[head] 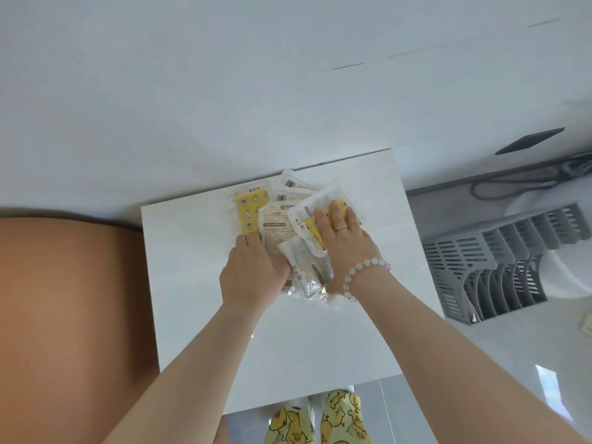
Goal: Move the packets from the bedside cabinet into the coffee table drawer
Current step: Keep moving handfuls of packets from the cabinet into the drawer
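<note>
— What sits furthest left?

— One tan padded surface [64,299], right against the white bedside cabinet [192,283]. The packets [275,225] lie in one loose overlapping pile towards the back of its top.

— How many packets?

— Six I can count: one yellow star-printed packet [248,213] on the left, two white barcoded ones behind, one beige in the middle, one yellow under the right hand and one pale one tilted in front. Shiny edges poke out below the pile; I cannot tell how many more those are.

— And the hands?

— Two, both on the pile. The left hand [250,270] lies palm down, with its fingertips on the star-printed packet's near edge and its thumb against the front packet; whether it grips anything I cannot tell. The right hand [342,232] is flat, fingers straight and slightly spread, pressing on the other yellow packet. It wears one ring, and there is one bead bracelet [362,270] on the wrist.

— Further right?

— One grey slatted rack [499,261] on the floor, beside the cabinet. Two duck-print slippers [342,415] show below the cabinet's front edge.
</note>
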